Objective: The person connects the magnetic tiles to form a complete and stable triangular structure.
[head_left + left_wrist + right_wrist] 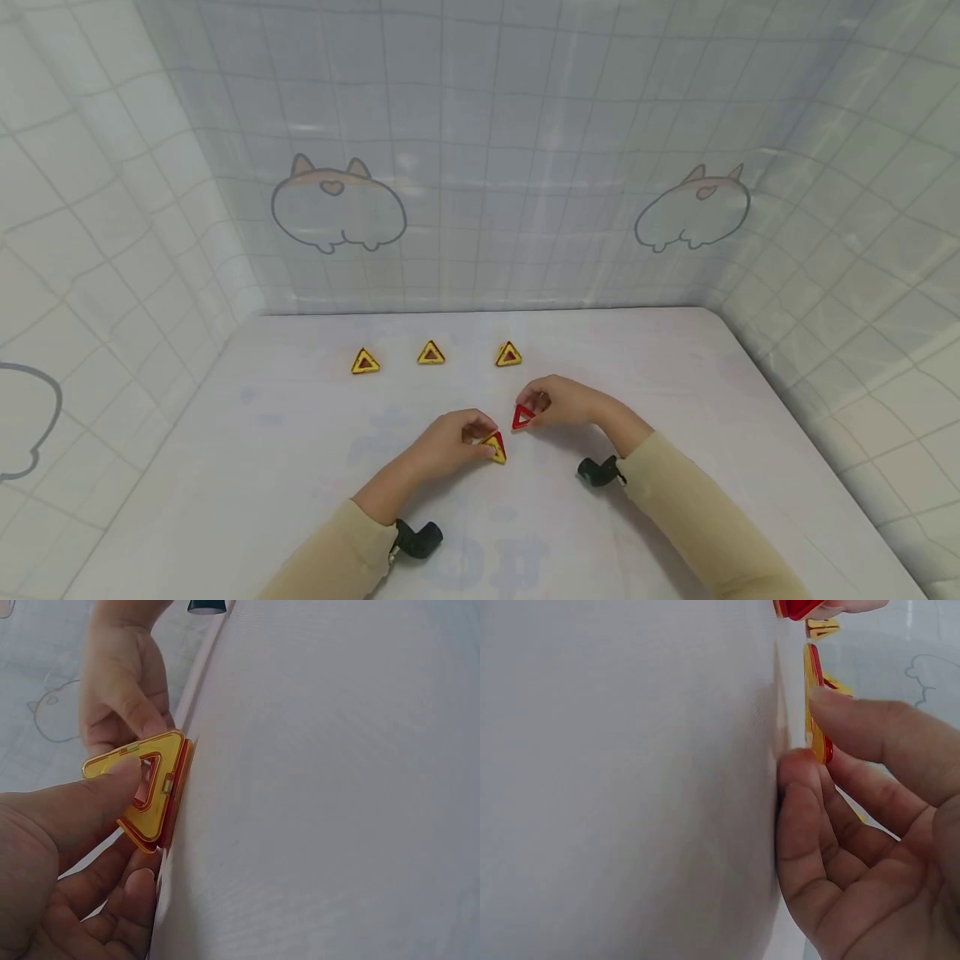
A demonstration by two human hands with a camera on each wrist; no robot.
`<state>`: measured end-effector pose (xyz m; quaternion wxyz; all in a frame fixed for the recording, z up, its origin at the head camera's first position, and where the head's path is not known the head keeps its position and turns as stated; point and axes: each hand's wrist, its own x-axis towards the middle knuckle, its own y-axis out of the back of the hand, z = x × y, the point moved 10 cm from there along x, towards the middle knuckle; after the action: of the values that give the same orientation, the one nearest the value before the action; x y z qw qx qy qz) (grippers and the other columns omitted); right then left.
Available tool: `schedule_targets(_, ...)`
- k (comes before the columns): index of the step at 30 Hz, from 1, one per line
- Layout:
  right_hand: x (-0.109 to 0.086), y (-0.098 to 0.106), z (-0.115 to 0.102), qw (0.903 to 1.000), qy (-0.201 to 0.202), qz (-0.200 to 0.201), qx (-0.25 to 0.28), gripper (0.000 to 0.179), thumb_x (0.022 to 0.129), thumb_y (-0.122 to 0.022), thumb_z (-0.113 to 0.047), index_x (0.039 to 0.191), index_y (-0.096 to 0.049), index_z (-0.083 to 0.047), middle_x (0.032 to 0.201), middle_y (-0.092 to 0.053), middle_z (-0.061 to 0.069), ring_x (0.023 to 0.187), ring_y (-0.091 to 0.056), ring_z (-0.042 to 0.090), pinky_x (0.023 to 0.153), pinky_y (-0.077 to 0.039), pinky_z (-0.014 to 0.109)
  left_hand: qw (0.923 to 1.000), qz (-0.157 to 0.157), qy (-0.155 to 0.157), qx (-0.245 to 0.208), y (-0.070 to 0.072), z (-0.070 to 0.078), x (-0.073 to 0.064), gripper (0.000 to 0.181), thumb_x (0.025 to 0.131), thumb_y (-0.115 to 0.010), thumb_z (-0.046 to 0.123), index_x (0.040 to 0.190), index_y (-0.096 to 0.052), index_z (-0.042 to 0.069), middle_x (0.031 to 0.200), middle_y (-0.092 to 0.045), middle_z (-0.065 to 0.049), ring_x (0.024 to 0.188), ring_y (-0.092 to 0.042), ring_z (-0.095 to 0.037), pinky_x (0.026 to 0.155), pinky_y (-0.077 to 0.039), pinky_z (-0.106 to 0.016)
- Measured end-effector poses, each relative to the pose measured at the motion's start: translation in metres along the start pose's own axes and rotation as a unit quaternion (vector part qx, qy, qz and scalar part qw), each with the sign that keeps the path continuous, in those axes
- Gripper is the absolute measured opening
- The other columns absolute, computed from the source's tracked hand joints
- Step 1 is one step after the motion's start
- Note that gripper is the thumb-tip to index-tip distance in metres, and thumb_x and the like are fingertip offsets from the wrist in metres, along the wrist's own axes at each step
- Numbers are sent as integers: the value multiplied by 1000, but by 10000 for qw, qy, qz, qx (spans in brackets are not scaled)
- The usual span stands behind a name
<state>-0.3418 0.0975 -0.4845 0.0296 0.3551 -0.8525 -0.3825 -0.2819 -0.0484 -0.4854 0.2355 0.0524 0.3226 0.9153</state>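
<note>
My left hand (pixel 448 447) pinches a stack of triangular tiles (pixel 500 455) near the middle of the table. In the left wrist view the stack's yellow triangular frame (pixel 151 822) faces up under the thumb, with red and yellow layers behind it. Just to the right, my right hand (pixel 564 401) pinches a red triangular tile (pixel 516 419) between thumb and fingers. Seen edge-on in the right wrist view, this tile (pixel 815 705) shows a yellow layer and a red one. A small space separates the two held pieces in the head view.
Three yellow triangular pieces with dark red edges lie in a row farther back: one at left (pixel 365 367), one in the middle (pixel 431 360), one at right (pixel 508 362). A grid-patterned curtain (pixel 480 167) stands behind the white table (pixel 300 467) and along both sides.
</note>
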Motion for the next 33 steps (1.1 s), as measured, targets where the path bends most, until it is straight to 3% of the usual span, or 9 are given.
schedule_targets(14, -19, -18, -17, 9983, 403, -411, 132, 30, 83, -81, -5, 111, -69, -11, 98, -67, -5, 88, -63, 14, 81, -53, 28, 9998, 7, 178, -15, 0, -2, 1, 28, 86, -80, 27, 111, -69, 17, 99, -65, 8, 95, -58, -14, 87, -48, -36)
schedule_targets(33, -18, -28, -35, 9960, 635, -635, 24, 34, 84, -77, 0, 116, -69, -5, 103, -69, -1, 91, -64, 12, 81, -52, 27, 9998, -32, 139, -99, -1, -3, 2, 27, 87, -80, 24, 110, -69, 16, 98, -66, 8, 92, -60, -12, 84, -49, -36)
